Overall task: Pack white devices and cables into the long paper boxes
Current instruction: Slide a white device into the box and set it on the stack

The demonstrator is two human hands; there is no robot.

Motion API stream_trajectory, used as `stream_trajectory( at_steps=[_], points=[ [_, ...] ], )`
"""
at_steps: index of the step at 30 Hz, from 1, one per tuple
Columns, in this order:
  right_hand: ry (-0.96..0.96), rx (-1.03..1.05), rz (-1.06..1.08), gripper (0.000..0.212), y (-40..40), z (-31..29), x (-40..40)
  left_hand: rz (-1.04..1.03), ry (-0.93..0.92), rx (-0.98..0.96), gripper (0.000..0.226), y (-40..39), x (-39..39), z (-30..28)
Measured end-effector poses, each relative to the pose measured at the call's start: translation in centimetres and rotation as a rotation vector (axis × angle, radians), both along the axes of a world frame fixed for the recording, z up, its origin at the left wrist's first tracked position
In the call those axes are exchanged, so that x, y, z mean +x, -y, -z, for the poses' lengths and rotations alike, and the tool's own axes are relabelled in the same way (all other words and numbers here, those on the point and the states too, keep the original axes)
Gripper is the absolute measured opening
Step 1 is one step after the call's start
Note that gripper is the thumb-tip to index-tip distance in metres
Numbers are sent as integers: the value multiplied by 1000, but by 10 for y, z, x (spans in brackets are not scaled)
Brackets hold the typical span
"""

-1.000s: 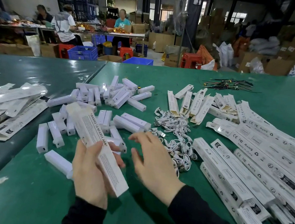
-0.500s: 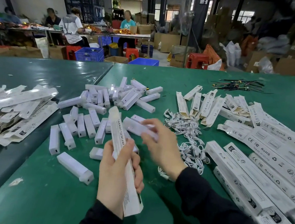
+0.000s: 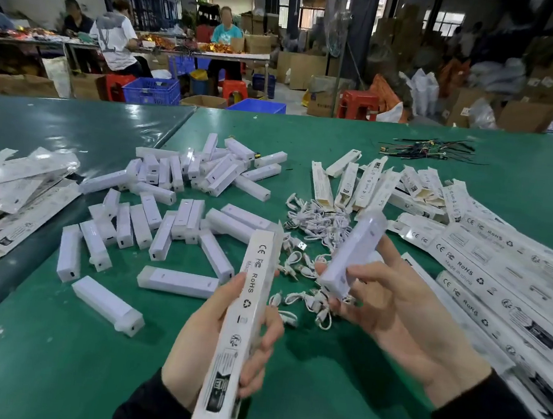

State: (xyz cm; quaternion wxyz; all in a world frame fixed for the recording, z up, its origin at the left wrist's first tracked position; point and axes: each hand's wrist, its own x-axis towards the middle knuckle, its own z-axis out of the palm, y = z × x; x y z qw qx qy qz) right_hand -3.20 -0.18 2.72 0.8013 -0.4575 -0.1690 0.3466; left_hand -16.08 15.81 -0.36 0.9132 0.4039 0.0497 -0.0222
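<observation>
My left hand (image 3: 218,340) grips a long white paper box (image 3: 246,312), printed side up, its open end pointing away from me. To its right, my right hand (image 3: 391,305) holds a white device (image 3: 353,252) tilted above the table, lower end toward the box. Many more white devices (image 3: 180,198) lie scattered across the green table (image 3: 300,384). A tangle of short white cables (image 3: 313,234) lies between the hands and beyond them.
Flat and folded long boxes (image 3: 509,270) lie stacked along the right. Crumpled clear wrappers (image 3: 4,199) pile up at the left. Dark wires (image 3: 426,149) lie at the far edge. People sit at tables in the background.
My right hand picked a white device off the pile and brought it up and right beside the box. My left hand turned the box so its printed back faces up.
</observation>
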Motion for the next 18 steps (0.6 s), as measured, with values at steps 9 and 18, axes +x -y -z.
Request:
stream_trajectory(
  at_steps=[9,18],
  points=[
    [150,-143,136,79,-3,-2,-5,-152,-67,211,41,1,6,9],
    [187,-168,283,53,-2,2,-6,-36,-47,252,41,11,3,8]
  ],
)
